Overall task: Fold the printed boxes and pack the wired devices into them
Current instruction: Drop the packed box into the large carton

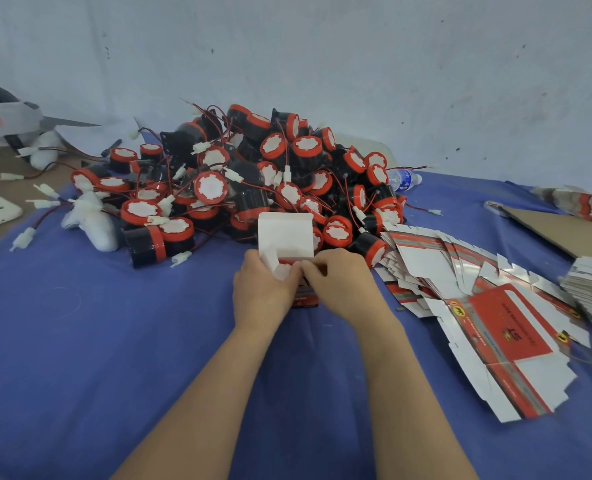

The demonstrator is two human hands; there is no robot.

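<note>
One white-and-red printed cardboard box (285,237) at centre. Dozens of black-and-red round wired devices (211,185) at 12 o'clock, too heaped to count. One clear plastic bottle (403,178) at 1 o'clock. Many flat printed cardboard blanks (509,327) at 3 o'clock.

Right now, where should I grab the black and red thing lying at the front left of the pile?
Probably pinch the device round its black barrel, coming from the near side. It lies on its side at the near edge of the pile, with bare cloth in front.
</note>
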